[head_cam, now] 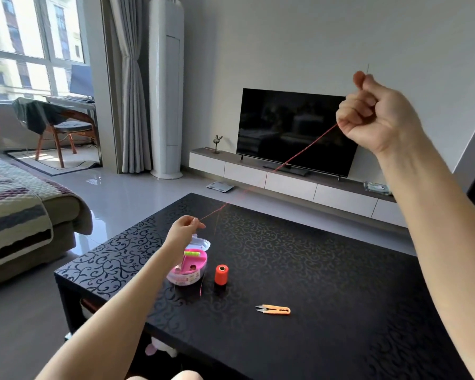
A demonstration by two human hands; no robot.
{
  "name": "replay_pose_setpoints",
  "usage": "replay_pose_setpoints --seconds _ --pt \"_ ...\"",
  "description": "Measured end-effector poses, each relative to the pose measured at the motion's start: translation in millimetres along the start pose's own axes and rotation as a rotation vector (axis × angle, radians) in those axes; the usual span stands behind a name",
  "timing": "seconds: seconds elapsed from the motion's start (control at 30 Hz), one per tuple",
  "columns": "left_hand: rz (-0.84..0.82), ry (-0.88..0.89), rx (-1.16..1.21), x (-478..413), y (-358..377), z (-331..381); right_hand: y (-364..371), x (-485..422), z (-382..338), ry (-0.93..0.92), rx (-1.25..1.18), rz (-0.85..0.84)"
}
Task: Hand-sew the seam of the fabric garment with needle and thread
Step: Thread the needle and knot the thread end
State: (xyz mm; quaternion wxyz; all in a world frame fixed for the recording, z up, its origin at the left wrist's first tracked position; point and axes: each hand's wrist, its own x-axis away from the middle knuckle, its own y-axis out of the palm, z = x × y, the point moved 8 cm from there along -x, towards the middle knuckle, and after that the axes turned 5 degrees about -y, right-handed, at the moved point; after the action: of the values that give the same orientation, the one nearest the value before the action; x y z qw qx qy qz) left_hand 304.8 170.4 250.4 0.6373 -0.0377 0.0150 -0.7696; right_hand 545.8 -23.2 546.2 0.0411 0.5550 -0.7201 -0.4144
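A red thread (283,164) runs taut between my two hands, above the black table (327,283). My right hand (373,116) is raised high at the right and pinches a thin needle (368,69) that sticks up above its fingers; the thread leaves the bottom of the fist. My left hand (183,229) is lower, over the table's far left part, and pinches the thread's other end. Below it a loose strand hangs toward the table. An orange-red thread spool (221,274) stands upright on the table. No garment is in view.
A pink sewing kit box (188,266) with its clear lid open sits left of the spool. Orange thread snips (273,309) lie nearer the table's front. A sofa with a striped cover (17,204) is at the left, and a TV (294,130) on a low cabinet stands behind.
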Motion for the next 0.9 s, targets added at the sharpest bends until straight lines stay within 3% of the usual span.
replay_pose_setpoints --seconds 0.23,0.53,0.67,0.9 --pt "-0.104 -0.028 0.015 37.1 18.1 -2.7 23.8 24.2 -10.9 0.030 -0.057 0.019" --pt "-0.375 -0.014 0.076 110.9 68.4 -11.2 79.7 53.3 -42.5 -0.020 -0.153 0.047" --pt "-0.517 -0.107 0.300 131.0 86.6 -13.5 89.8 56.3 -53.1 -0.074 -0.177 0.072" --pt "-0.478 -0.112 0.303 123.3 71.1 -13.2 46.4 37.6 -70.2 -0.214 -0.072 0.196"
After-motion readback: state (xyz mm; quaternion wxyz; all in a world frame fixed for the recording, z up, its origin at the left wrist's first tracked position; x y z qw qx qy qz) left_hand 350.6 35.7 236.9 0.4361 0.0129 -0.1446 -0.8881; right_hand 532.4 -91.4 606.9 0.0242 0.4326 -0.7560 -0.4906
